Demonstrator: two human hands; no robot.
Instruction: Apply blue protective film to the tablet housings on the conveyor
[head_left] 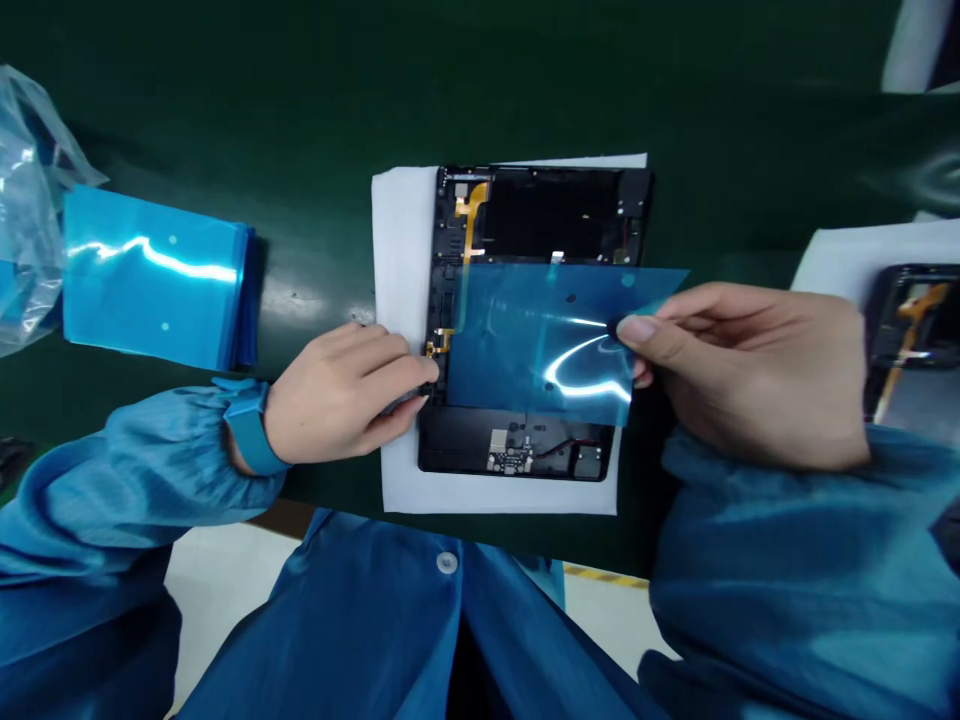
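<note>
A black opened tablet frame [555, 210] with an orange flex cable lies on a white sheet [401, 250] in the middle of the green surface. A translucent blue film [525, 340] hangs over the frame's middle. My right hand [750, 370] pinches the film's right edge between thumb and fingers. My left hand [337, 390] is closed at the frame's left edge, fingertips pressed at the film's lower left corner.
A stack of blue films [154, 280] lies at the left, beside a clear plastic bag [26, 210]. Another tablet frame [911, 340] on a white sheet sits at the right edge. The green surface [300, 100] stretches behind.
</note>
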